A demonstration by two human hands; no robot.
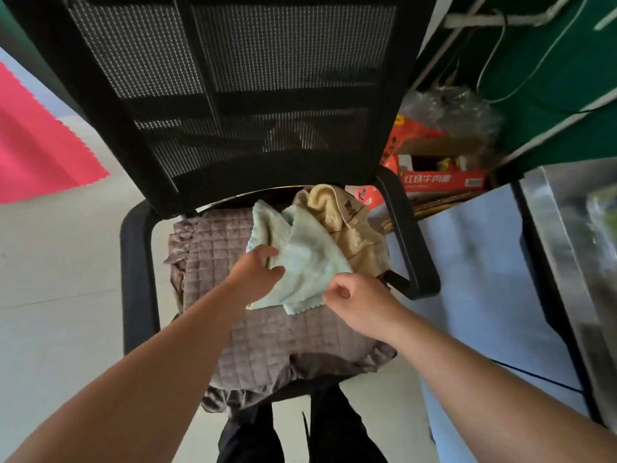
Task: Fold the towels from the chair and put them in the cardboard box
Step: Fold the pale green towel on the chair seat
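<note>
Black mesh-backed office chair (233, 95) with looped plastic armrests, quilted grey-brown square-stitched seat cushion (267, 332), crumpled beige terry towel (337, 222) at the seat's back right, soft pale-green fleecy towel (307, 259) overlapping it, left hand (255, 274) curled on its left edge, right hand (354, 304) pinching its scalloped near corner.

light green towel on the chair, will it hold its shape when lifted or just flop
The light green towel will probably flop: it already lies creased and bunched between the left hand and right hand. It looks thin, so likely light. Its soft cloth should grip easily.
</note>
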